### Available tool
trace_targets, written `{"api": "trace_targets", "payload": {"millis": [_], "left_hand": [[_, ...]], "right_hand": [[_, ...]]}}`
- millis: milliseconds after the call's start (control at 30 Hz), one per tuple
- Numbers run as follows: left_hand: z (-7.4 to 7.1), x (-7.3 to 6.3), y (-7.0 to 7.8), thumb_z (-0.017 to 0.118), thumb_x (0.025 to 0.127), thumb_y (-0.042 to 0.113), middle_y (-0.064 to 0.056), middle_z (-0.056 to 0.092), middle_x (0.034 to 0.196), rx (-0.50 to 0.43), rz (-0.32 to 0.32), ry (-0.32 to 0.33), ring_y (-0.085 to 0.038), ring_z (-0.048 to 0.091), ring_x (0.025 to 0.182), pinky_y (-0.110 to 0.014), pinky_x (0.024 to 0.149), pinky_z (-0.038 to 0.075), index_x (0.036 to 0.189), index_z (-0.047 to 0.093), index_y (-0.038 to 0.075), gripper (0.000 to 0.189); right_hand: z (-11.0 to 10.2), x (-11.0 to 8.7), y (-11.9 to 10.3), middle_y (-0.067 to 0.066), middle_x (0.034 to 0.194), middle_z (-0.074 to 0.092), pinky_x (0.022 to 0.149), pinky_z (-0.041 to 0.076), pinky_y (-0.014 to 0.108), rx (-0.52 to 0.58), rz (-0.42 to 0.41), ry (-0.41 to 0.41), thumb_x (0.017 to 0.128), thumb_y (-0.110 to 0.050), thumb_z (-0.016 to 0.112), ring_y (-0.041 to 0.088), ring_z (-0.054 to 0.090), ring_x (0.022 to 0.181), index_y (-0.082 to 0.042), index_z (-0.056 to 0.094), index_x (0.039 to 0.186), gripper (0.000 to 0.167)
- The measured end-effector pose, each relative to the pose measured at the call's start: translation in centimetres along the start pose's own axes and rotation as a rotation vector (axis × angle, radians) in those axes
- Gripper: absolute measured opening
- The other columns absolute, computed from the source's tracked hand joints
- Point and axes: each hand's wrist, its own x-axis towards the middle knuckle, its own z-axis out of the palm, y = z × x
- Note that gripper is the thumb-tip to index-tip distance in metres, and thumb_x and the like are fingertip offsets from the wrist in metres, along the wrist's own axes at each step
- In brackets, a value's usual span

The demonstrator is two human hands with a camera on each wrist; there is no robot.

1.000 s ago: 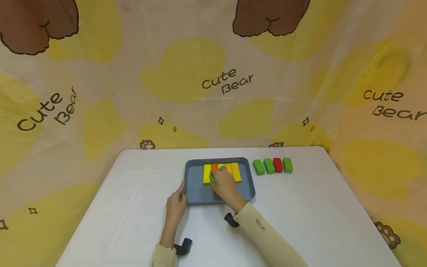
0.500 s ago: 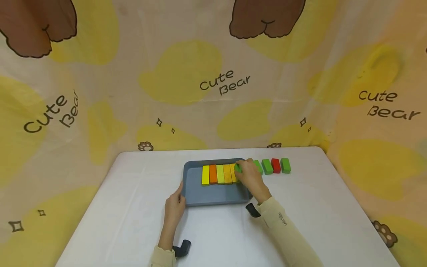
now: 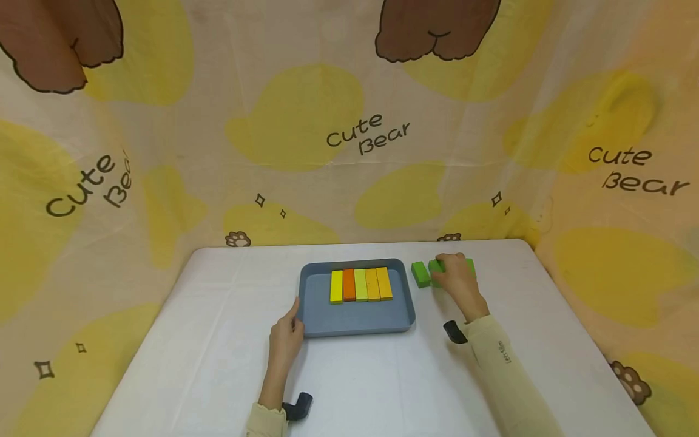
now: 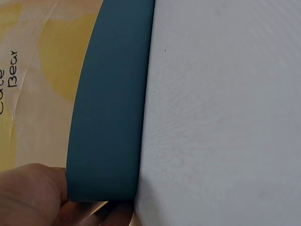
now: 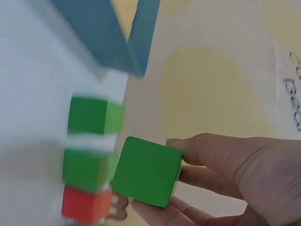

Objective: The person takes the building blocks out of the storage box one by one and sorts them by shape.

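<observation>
In my right hand (image 3: pixel 463 288), near the right end of the table, a green block (image 5: pixel 146 172) is pinched between thumb and fingers. It is close beside a row of blocks: one green block (image 5: pixel 87 115), another green block (image 5: pixel 82 169) and a red block (image 5: pixel 80 205). The red one is hidden behind the hand in the head view. My left hand (image 3: pixel 286 343) grips the blue-grey tray (image 3: pixel 355 321) at its near left corner. Inside the tray, a yellow block (image 3: pixel 336 286), an orange block (image 3: pixel 349 285), a lime block (image 3: pixel 361 285) and two amber blocks (image 3: pixel 378 284) stand side by side.
A further green block (image 3: pixel 471 267) shows past the right hand at the row's far end. Behind the white table (image 3: pixel 229 303) hangs a printed cloth (image 3: pixel 306 121). Each wrist carries a black mount, such as the left mount (image 3: pixel 298 406).
My right hand has lifted the green block out of the tray and carried it right, over the row of blocks. The left hand has stayed at the tray's corner.
</observation>
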Motion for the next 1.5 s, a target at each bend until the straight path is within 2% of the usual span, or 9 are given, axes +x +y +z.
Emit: {"api": "trace_targets", "payload": {"millis": [233, 367, 500, 600, 767, 1067, 1267, 1400, 1500], "left_hand": [[0.2, 0.2, -0.1, 0.049, 0.09, 0.001, -0.001, 0.041, 0.057, -0.008, -0.023, -0.025, -0.01, 0.033, 0.049, -0.021, 0.044, 0.03, 0.145, 0.045, 0.006, 0.055], [0.1, 0.2, -0.2, 0.048, 0.091, 0.001, -0.002, 0.042, 0.058, -0.008, -0.03, -0.03, -0.011, 0.034, 0.049, -0.021, 0.044, 0.031, 0.146, 0.044, 0.005, 0.055], [0.1, 0.4, -0.2, 0.047, 0.091, 0.001, -0.002, 0.043, 0.058, -0.005, -0.022, -0.032, -0.012, 0.035, 0.05, -0.021, 0.045, 0.031, 0.146, 0.044, 0.005, 0.056], [0.1, 0.5, -0.3, 0.048, 0.091, 0.001, -0.002, 0.042, 0.058, -0.005, -0.017, -0.029, -0.011, 0.035, 0.05, -0.021, 0.045, 0.031, 0.146, 0.044, 0.006, 0.056], [0.2, 0.5, -0.4, 0.048, 0.091, 0.001, -0.001, 0.041, 0.057, -0.005, -0.02, -0.029, -0.011, 0.034, 0.049, -0.021, 0.045, 0.031, 0.146, 0.044, 0.006, 0.056], [0.3, 0.6, -0.4, 0.047, 0.09, 0.002, 0.0, 0.038, 0.057, -0.004, -0.015, -0.027, -0.01, 0.031, 0.049, -0.021, 0.045, 0.029, 0.146, 0.045, 0.006, 0.055], [0.3, 0.6, -0.7, 0.048, 0.09, 0.002, 0.002, 0.037, 0.054, -0.006, -0.023, -0.033, -0.009, 0.029, 0.047, -0.021, 0.043, 0.028, 0.146, 0.045, 0.007, 0.056], [0.4, 0.5, -0.8, 0.048, 0.091, 0.001, 0.002, 0.038, 0.054, -0.011, -0.02, -0.032, -0.009, 0.029, 0.047, -0.021, 0.043, 0.029, 0.145, 0.045, 0.005, 0.055], [0.4, 0.6, -0.8, 0.048, 0.09, 0.001, 0.002, 0.038, 0.055, -0.01, -0.006, -0.022, -0.009, 0.029, 0.047, -0.021, 0.043, 0.029, 0.145, 0.045, 0.005, 0.055]], "right_hand": [[-1.8, 0.3, 3.6, 0.031, 0.115, 0.062, 0.085, 0.047, 0.054, -0.03, 0.001, 0.033, 0.087, -0.014, 0.064, 0.042, 0.053, 0.102, 0.011, 0.06, 0.124, 0.044], [-2.8, 0.6, 5.3, 0.032, 0.117, 0.06, 0.087, 0.046, 0.056, -0.035, 0.021, 0.02, 0.089, -0.014, 0.063, 0.043, 0.051, 0.103, 0.012, 0.058, 0.125, 0.045], [-3.3, 0.8, 7.0, 0.033, 0.119, 0.058, 0.089, 0.045, 0.058, -0.041, 0.045, 0.016, 0.089, -0.014, 0.063, 0.044, 0.05, 0.105, 0.013, 0.056, 0.126, 0.046], [-3.3, 0.9, 8.0, 0.034, 0.118, 0.059, 0.088, 0.044, 0.058, -0.042, 0.025, 0.043, 0.088, -0.013, 0.063, 0.046, 0.051, 0.105, 0.014, 0.058, 0.123, 0.044], [-3.0, 1.0, 9.1, 0.034, 0.112, 0.061, 0.083, 0.045, 0.057, -0.042, 0.018, 0.073, 0.085, -0.01, 0.062, 0.046, 0.053, 0.1, 0.015, 0.06, 0.118, 0.042], [-2.6, 2.5, 10.2, 0.036, 0.113, 0.059, 0.083, 0.047, 0.056, -0.082, 0.047, 0.014, 0.088, -0.01, 0.063, 0.045, 0.052, 0.099, 0.015, 0.058, 0.121, 0.042], [-1.9, 3.1, 10.7, 0.037, 0.114, 0.058, 0.087, 0.046, 0.059, -0.101, 0.059, -0.017, 0.088, -0.005, 0.058, 0.049, 0.054, 0.103, 0.016, 0.057, 0.121, 0.039], [-1.0, 3.3, 11.2, 0.037, 0.11, 0.058, 0.082, 0.047, 0.056, -0.129, 0.068, -0.054, 0.089, -0.004, 0.054, 0.047, 0.054, 0.1, 0.016, 0.057, 0.121, 0.038], [-0.8, 3.6, 11.2, 0.037, 0.107, 0.058, 0.078, 0.047, 0.055, -0.137, 0.057, -0.04, 0.088, -0.003, 0.054, 0.045, 0.054, 0.097, 0.016, 0.057, 0.12, 0.037]]}}
